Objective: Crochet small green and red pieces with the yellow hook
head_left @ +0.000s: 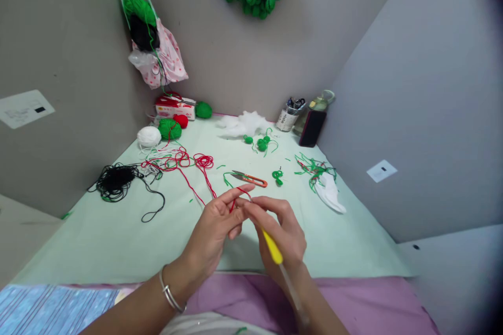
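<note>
My left hand [226, 220] is closed on red yarn [208, 183], with one strand looped over its raised index finger. Two red strands run from that hand back to loose red coils on the table. In my right hand [281, 227] is a crochet hook [272, 246] with a yellow handle, its tip meeting the yarn at my left fingertips. The fingers hide whatever small work lies between them. Just beyond my hands lie orange thread snips [251, 178], beside a short green strand.
Black yarn [116, 180], a white yarn ball [149, 136] and green balls lie left. White stuffing [245, 124] and small green crocheted pieces [262, 143] are farther back. At right are green scraps [314, 167], white cloth [330, 193], a phone [313, 128] and a pen cup [286, 118]. Panels enclose the table.
</note>
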`<state>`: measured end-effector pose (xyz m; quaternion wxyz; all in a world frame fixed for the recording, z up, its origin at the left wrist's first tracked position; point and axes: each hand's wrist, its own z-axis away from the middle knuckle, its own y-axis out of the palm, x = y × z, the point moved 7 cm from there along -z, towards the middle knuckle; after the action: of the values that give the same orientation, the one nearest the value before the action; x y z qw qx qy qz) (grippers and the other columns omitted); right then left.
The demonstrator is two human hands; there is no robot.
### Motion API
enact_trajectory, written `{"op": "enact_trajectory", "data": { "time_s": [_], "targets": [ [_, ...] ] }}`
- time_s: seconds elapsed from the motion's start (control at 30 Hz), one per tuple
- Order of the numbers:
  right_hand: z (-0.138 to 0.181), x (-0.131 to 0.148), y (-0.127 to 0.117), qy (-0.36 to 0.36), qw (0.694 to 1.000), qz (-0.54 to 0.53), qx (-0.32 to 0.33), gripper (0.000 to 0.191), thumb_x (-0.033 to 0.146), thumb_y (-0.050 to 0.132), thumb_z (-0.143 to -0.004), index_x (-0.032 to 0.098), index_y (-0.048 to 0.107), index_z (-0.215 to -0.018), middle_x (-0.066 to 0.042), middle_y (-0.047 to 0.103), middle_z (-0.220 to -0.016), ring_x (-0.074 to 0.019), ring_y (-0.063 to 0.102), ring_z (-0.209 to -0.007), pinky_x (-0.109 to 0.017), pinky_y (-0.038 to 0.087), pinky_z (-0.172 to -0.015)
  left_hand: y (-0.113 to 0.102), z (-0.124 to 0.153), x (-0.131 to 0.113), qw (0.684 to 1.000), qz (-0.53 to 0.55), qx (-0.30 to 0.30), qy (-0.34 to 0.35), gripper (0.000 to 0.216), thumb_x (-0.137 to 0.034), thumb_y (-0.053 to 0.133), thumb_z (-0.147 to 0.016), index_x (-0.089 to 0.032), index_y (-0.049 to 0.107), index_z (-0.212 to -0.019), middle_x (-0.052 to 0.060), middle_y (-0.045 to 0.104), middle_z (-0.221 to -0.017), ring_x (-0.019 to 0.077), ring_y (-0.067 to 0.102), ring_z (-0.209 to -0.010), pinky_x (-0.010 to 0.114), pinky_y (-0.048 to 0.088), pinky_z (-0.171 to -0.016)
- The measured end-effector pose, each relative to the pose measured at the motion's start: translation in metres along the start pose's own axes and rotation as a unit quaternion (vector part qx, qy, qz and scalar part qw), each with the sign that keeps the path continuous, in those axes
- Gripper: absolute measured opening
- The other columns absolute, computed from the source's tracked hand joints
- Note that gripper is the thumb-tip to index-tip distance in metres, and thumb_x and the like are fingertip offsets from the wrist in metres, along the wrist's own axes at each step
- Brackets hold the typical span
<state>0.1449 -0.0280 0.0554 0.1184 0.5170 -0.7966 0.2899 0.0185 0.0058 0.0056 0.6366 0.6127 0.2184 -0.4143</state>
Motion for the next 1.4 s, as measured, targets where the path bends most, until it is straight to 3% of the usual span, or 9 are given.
{"op": "enact_trajectory", "data": {
  "time_s": [0.13,0.3,0.57,0.73,0.83,1.0,1.07,1.23,1.4],
  "targets": [
    [-0.001,-0.011,-0.011,0.061,0.996,-0.050,-0.042,0.029,0.009,0.062,-0.098,0.027,0.079,-0.112,-0.006,0.075,-0.097,-0.0177,0.072,-0.084,-0.031,0.060,-0.073,0.000,-0.002,0.004,0.996,0.071,0.010,-0.051,0.036,-0.027,0.095,-0.072,-0.017,0.085,-0.105,-0.005,0.055,-0.071,-0.0021,0.022,-0.045,0.017,0.018,-0.044],
    [-0.001,-0.034,-0.010,0.202,0.942,-0.254,-0.084,0.020,0.022,0.061,-0.102,0.024,0.080,-0.095,-0.004,0.072,-0.086,-0.0144,0.064,-0.065,-0.030,0.055,-0.059,0.001,-0.002,-0.001,0.997,0.069,0.007,-0.032,0.027,-0.023,0.092,-0.074,-0.016,0.085,-0.099,-0.007,0.050,-0.065,-0.0011,0.022,-0.046,0.017,0.020,-0.045],
    [-0.007,-0.021,-0.001,0.146,0.974,-0.168,-0.049,0.024,0.015,0.060,-0.102,0.028,0.080,-0.102,-0.004,0.078,-0.092,-0.0165,0.069,-0.077,-0.030,0.059,-0.067,0.005,0.002,-0.005,0.999,-0.031,0.011,0.020,0.030,-0.030,0.091,-0.078,-0.020,0.085,-0.106,-0.003,0.059,-0.072,0.0030,0.038,-0.052,0.020,0.027,-0.050],
    [-0.004,-0.001,-0.002,0.004,1.000,0.012,-0.026,0.034,0.007,0.066,-0.095,0.030,0.079,-0.117,-0.008,0.077,-0.106,-0.0203,0.074,-0.093,-0.033,0.061,-0.075,0.004,-0.002,0.004,0.999,0.040,0.014,-0.019,0.037,-0.030,0.092,-0.078,-0.019,0.083,-0.112,-0.005,0.054,-0.068,0.0002,0.031,-0.047,0.017,0.021,-0.046],
    [-0.005,-0.013,-0.008,0.061,0.996,-0.049,-0.049,0.026,0.010,0.062,-0.098,0.026,0.079,-0.109,-0.006,0.076,-0.095,-0.0185,0.072,-0.083,-0.032,0.060,-0.070,0.001,-0.004,0.009,0.994,0.091,0.023,-0.060,0.033,-0.022,0.093,-0.075,-0.016,0.084,-0.107,-0.005,0.054,-0.069,-0.0013,0.026,-0.046,0.016,0.020,-0.045],
    [-0.004,-0.038,-0.010,0.222,0.941,-0.240,-0.084,0.021,0.025,0.060,-0.103,0.021,0.077,-0.090,-0.003,0.071,-0.083,-0.0134,0.064,-0.060,-0.029,0.056,-0.056,-0.006,-0.004,0.004,0.997,0.075,-0.007,-0.034,0.030,-0.020,0.093,-0.073,-0.015,0.084,-0.101,-0.005,0.052,-0.067,0.0004,0.029,-0.048,0.016,0.023,-0.046],
    [-0.005,-0.032,-0.005,0.198,0.955,-0.210,-0.060,0.020,0.022,0.061,-0.102,0.022,0.078,-0.093,-0.004,0.072,-0.085,-0.0152,0.067,-0.066,-0.030,0.057,-0.059,-0.006,-0.003,0.000,0.999,0.041,-0.029,0.004,0.035,-0.022,0.092,-0.074,-0.017,0.083,-0.107,-0.004,0.055,-0.070,0.0021,0.034,-0.051,0.017,0.025,-0.048],
    [-0.003,-0.002,-0.001,0.014,0.999,-0.020,-0.047,0.035,0.005,0.063,-0.096,0.028,0.079,-0.115,-0.008,0.079,-0.104,-0.0203,0.074,-0.092,-0.035,0.061,-0.077,0.001,0.000,0.001,0.999,-0.012,-0.025,0.032,0.056,-0.030,0.091,-0.078,-0.021,0.075,-0.131,-0.004,0.061,-0.073,0.0045,0.038,-0.053,0.022,0.026,-0.052],
    [0.000,-0.016,-0.002,0.087,0.990,-0.101,-0.043,0.031,0.007,0.061,-0.099,0.029,0.078,-0.112,-0.006,0.080,-0.102,-0.0209,0.075,-0.096,-0.037,0.061,-0.082,-0.001,0.000,0.000,1.000,-0.022,-0.014,0.016,0.046,-0.036,0.087,-0.084,-0.019,0.078,-0.125,-0.005,0.056,-0.069,0.0051,0.038,-0.053,0.024,0.028,-0.056]
  ]
}}
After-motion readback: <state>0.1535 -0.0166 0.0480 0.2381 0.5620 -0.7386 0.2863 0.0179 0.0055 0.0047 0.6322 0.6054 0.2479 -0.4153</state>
